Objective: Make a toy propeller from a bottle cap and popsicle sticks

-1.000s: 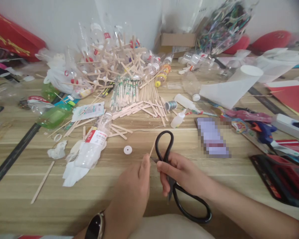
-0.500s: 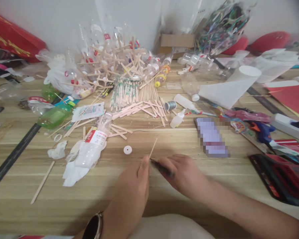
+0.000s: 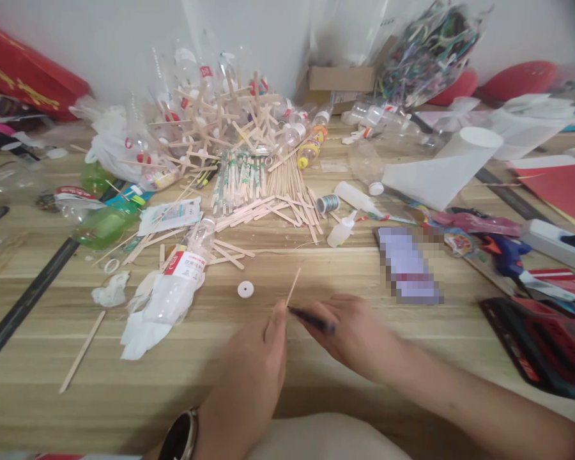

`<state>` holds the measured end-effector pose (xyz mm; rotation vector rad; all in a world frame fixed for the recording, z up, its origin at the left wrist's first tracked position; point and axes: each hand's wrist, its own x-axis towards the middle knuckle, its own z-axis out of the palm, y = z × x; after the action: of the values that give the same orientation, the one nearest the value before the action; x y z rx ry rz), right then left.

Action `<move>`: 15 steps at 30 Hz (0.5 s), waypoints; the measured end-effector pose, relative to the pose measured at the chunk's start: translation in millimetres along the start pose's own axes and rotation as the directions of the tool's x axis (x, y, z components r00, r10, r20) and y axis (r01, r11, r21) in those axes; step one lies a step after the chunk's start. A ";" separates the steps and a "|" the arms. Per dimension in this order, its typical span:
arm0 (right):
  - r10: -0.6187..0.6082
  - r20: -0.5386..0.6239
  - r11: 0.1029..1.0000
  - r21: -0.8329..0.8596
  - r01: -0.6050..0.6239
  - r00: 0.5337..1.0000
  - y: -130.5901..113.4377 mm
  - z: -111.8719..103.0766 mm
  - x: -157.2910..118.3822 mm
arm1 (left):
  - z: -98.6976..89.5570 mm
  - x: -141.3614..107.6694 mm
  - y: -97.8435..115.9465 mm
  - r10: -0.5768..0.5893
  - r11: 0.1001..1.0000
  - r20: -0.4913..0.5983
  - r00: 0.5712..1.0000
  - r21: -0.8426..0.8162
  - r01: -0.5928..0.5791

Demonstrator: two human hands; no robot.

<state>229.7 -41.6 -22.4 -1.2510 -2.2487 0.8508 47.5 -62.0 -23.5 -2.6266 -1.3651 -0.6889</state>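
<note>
Head view: a clear bag [image 3: 426,57] at the rear contains tangled coloured strips. Beside it, a cardboard box [image 3: 342,78] stands with flaps raised; its contents cannot be told. A labelled bottle [image 3: 186,275] lies capped end away from the person. A green bottle [image 3: 104,223] lies to its left; whether the colour is liquid or plastic cannot be told.

Left hand [image 3: 256,370]: thumb and forefinger pinch a thin stick [image 3: 294,285], which projects forward at a slant, right of a white disc [image 3: 245,289]. Right hand [image 3: 352,335]: fingers closed around a dark tool [image 3: 317,321], tip at the stick's lower visible end; contact cannot be confirmed.

Change: one second earlier, the right hand held scissors with both loops visible; now the tool appears narrow and blurred. Stick angle and disc position are unchanged.
</note>
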 end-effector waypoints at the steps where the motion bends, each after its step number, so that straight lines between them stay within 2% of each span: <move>1: 0.016 0.032 0.999 0.042 -0.018 0.999 -1.0 0.2 -0.3 | 0.0 0.0 0.0 0.007 1.000 -0.007 1.000 0.012 -0.007; 4: 0.064 0.109 0.988 0.130 -0.078 0.992 -2.7 1.7 -1.0 | -0.2 -0.2 -0.5 0.025 1.000 -0.029 0.999 0.020 -0.025; 9: 0.000 0.014 0.998 -0.061 0.001 1.000 1.9 1.1 -1.0 | 0.8 -2.4 -1.0 0.007 1.000 0.016 1.000 -0.021 -0.007; 11: 0.025 0.069 0.999 0.020 -0.026 0.997 -0.7 1.2 -0.8 | 1.5 -3.4 -0.6 0.009 1.000 0.009 1.000 -0.004 -0.009; 14: 0.078 0.205 0.964 0.233 -0.126 0.976 -6.7 3.1 -1.7 | 0.7 -3.2 0.1 0.016 0.999 -0.014 1.000 0.046 -0.015; 15: 0.077 0.188 0.967 0.224 -0.119 0.979 -7.2 3.6 -2.4 | -0.3 -2.7 0.2 0.015 0.999 -0.009 1.000 0.047 -0.014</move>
<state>224.4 -47.6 -20.2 -1.2254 -2.1545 1.2718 46.2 -64.3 -24.4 -2.5913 -1.3413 -0.6588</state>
